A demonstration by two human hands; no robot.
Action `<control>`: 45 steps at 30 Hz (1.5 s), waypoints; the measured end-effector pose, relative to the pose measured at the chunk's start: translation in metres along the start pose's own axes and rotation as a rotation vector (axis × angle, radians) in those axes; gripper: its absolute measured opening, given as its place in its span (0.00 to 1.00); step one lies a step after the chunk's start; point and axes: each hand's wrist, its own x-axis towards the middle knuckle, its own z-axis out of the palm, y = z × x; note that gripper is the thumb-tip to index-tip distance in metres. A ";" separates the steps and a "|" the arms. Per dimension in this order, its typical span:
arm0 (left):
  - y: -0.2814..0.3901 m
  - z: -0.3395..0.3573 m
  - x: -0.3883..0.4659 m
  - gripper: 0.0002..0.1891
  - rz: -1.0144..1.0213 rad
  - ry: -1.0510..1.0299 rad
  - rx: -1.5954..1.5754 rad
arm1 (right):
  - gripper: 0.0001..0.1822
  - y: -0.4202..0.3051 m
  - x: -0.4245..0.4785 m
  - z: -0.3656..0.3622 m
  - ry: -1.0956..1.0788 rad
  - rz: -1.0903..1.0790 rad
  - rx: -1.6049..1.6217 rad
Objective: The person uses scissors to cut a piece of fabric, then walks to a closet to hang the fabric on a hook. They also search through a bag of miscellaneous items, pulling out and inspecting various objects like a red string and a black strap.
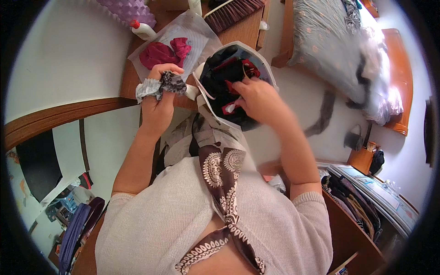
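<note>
My left hand point(156, 106) holds two ruffled fabric scrunchies, a pale grey one point(149, 90) and a black-and-white speckled one point(173, 83). A wide-mouthed, light-rimmed container point(268, 65) rests at my lap, filled mostly with dark items. Into its opening reaches my right hand point(259, 98), slightly blurred, fingertips at a red piece point(232, 87). Whether the fingers grip that piece is unclear. Also inside are a red item with a thin loop point(251, 68) and a red-and-white piece point(229, 108). Beyond my left hand, a crimson cloth item point(158, 55) lies on a translucent sheet point(202, 31).
A white bottle with a red cap point(142, 30) stands near a purple bumpy object point(132, 12). A dark-bristled brush point(235, 15) lies on the wooden tabletop point(242, 34). To the right is a bed with a grey patterned cover point(316, 37). An open drawer of clothes point(354, 209) sits lower right.
</note>
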 end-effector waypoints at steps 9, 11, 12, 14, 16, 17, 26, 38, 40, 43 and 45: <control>0.010 0.023 0.027 0.11 0.012 -0.182 0.047 | 0.13 0.011 -0.064 -0.026 0.585 0.204 0.476; 0.021 0.037 0.035 0.12 -0.009 -0.273 0.103 | 0.12 0.019 -0.077 -0.015 0.668 0.300 0.569; 0.026 0.046 0.039 0.12 0.066 -0.340 0.125 | 0.11 0.020 -0.082 -0.010 0.696 0.349 0.657; 0.025 0.057 0.045 0.12 0.146 -0.577 0.417 | 0.11 0.021 -0.088 -0.002 0.717 0.429 0.800; 0.013 0.066 0.048 0.12 0.360 -0.750 0.680 | 0.11 0.016 -0.089 0.004 0.713 0.491 0.910; 0.009 0.068 0.050 0.12 0.407 -0.786 0.744 | 0.12 0.014 -0.088 0.006 0.691 0.489 0.917; 0.035 0.073 0.079 0.19 0.469 -1.199 0.846 | 0.24 0.009 -0.084 0.015 0.535 0.575 0.818; -0.044 0.152 0.052 0.24 0.594 -1.256 0.863 | 0.19 0.024 -0.074 0.049 0.602 0.511 1.038; -0.026 0.158 0.064 0.33 0.506 -1.438 1.055 | 0.18 0.020 -0.073 0.047 0.642 0.539 1.124; -0.011 0.164 0.078 0.36 0.307 -1.672 1.167 | 0.16 0.016 -0.069 0.046 0.701 0.576 1.184; -0.018 0.153 0.076 0.28 0.459 -1.530 1.071 | 0.16 0.016 -0.069 0.046 0.732 0.593 1.196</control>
